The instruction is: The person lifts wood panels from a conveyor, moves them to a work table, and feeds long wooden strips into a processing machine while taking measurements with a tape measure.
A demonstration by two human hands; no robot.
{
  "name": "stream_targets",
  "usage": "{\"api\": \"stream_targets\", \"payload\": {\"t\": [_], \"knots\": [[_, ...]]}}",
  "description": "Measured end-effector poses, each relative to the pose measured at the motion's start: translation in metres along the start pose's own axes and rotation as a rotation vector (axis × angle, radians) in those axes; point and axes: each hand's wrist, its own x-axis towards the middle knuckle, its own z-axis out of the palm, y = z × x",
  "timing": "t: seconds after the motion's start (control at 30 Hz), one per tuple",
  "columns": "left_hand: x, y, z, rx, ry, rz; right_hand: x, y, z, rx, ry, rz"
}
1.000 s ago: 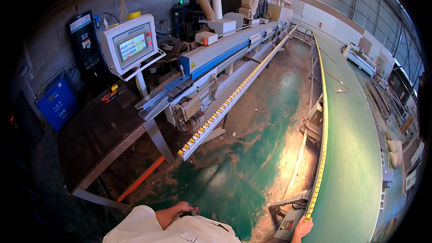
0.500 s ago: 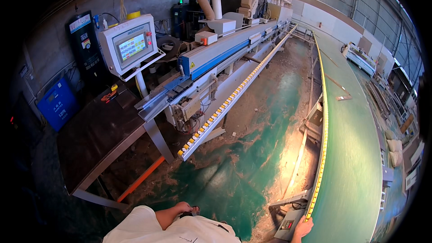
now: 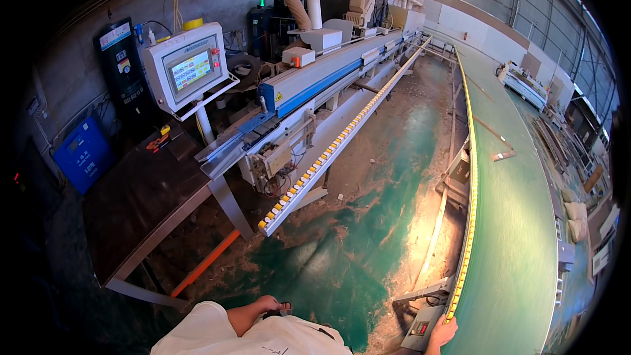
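My right hand (image 3: 444, 333) rests at the near end of the green conveyor belt (image 3: 509, 250), on its left edge. Its fingers lie over the row of yellow rollers (image 3: 468, 243) there, and it carries nothing that I can see. My left hand (image 3: 268, 303) is close to my body at the bottom, with the arm bent; its fingers are too small and partly hidden to make out. Farther up the belt lie a short flat piece (image 3: 505, 156) and a thin brown strip (image 3: 494, 131).
At the left stand a brown-topped table (image 3: 144, 223) with an orange-handled tool (image 3: 160, 141) on it, and a control panel (image 3: 189, 71). A long edge-banding machine (image 3: 315, 85) runs away from me, with a roller rail (image 3: 315, 174) beside it. Debris litters the green floor (image 3: 328, 263).
The short flat piece and the thin strip have moved along the belt toward me. Both my hands keep their places. The view has shifted very slightly.
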Motion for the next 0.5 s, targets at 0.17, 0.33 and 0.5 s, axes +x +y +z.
{"api": "stream_targets", "payload": {"t": [0.17, 0.33, 0.5], "knots": [[-0.004, 0.010, -0.001, 0.015, -0.010, -0.013, 0.000, -0.003, -0.007, 0.009, -0.014, 0.034], [-0.009, 0.008, -0.003, 0.021, -0.022, -0.017, -0.001, 0.000, 0.000, 0.018, -0.010, 0.022], [-0.008, 0.005, -0.001, 0.036, -0.025, -0.013, -0.003, 0.002, 0.004, -0.004, -0.013, -0.006]]}}
